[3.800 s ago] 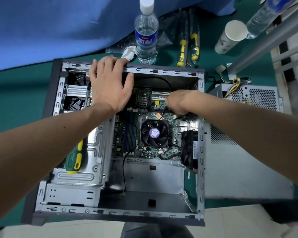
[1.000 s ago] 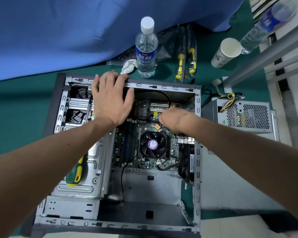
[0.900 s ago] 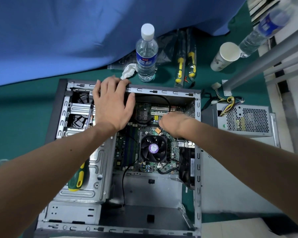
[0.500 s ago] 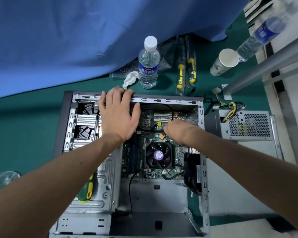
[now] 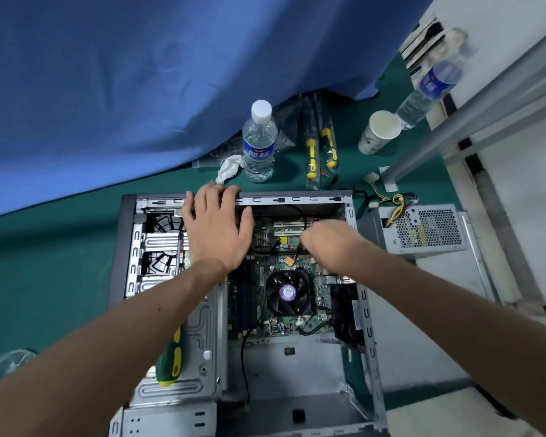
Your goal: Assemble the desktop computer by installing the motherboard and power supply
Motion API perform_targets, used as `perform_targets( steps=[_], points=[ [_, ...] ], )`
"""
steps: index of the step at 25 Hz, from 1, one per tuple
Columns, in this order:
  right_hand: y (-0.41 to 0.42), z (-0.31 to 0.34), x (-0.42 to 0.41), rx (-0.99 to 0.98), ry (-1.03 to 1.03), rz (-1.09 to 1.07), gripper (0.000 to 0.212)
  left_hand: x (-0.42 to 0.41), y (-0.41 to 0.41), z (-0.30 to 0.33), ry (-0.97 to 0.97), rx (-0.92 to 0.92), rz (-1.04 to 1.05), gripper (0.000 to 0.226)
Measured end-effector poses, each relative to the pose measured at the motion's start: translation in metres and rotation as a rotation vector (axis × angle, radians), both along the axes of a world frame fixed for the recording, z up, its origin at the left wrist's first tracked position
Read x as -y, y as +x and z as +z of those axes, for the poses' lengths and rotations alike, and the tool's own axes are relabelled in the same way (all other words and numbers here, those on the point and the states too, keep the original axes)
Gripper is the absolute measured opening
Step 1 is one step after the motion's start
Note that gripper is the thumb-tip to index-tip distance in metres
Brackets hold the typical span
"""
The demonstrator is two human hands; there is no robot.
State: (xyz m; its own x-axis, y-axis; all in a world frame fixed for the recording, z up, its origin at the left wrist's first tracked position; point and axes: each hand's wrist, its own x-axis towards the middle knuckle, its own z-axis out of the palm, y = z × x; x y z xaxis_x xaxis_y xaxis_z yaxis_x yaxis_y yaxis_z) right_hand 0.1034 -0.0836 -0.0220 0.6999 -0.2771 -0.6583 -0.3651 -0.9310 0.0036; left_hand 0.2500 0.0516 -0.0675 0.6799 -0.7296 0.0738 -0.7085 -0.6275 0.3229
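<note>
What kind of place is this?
Probably a computer repair bench: an opened computer case lies on a green mat, with a power supply waiting beside it and screwdrivers nearby.

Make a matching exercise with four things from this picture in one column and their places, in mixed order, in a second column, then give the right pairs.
Things:
1. power supply
2. green and yellow screwdriver
3. paper cup
4. left hand

Places:
A. lying on the metal drive cage inside the case
B. standing on the green mat beyond the case
C. resting flat on the case's far rim
D. outside the case, at its right side

Pairs: 1-D, 2-A, 3-B, 4-C
</note>
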Motion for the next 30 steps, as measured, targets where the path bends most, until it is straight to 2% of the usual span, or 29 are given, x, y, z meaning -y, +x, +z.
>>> perform_targets(
  steps=[2,4,5,8,12,22,27,30],
  points=[
    [-0.013,0.009,0.006,0.286,-0.096,-0.072,0.009,0.0,0.0,0.001,0.005,-0.002,0.0,0.046],
    [-0.024,0.005,0.008,0.581,-0.24,-0.166,0.029,0.0,0.0,0.002,0.005,-0.009,0.0,0.048],
    [-0.026,-0.001,0.008,0.639,-0.28,-0.238,0.04,-0.001,0.0,0.002,0.003,-0.01,-0.001,0.048],
    [-0.021,-0.021,0.008,0.559,-0.243,-0.4,0.059,-0.002,0.001,0.001,-0.006,-0.001,-0.002,0.047],
    [-0.021,-0.031,0.014,0.695,-0.228,-0.485,0.046,0.0,0.0,-0.001,-0.007,0.017,0.0,0.046],
    [-0.02,-0.031,0.013,0.616,-0.219,-0.483,0.04,0.0,-0.001,0.0,0.044,0.05,-0.027,0.053],
    [-0.02,-0.031,0.014,0.611,-0.215,-0.476,0.04,-0.003,-0.006,0.007,0.041,0.016,-0.124,0.051],
    [-0.02,-0.032,0.014,0.614,-0.203,-0.488,0.04,0.001,-0.018,0.019,0.038,0.097,-0.253,0.038]
  ],
)
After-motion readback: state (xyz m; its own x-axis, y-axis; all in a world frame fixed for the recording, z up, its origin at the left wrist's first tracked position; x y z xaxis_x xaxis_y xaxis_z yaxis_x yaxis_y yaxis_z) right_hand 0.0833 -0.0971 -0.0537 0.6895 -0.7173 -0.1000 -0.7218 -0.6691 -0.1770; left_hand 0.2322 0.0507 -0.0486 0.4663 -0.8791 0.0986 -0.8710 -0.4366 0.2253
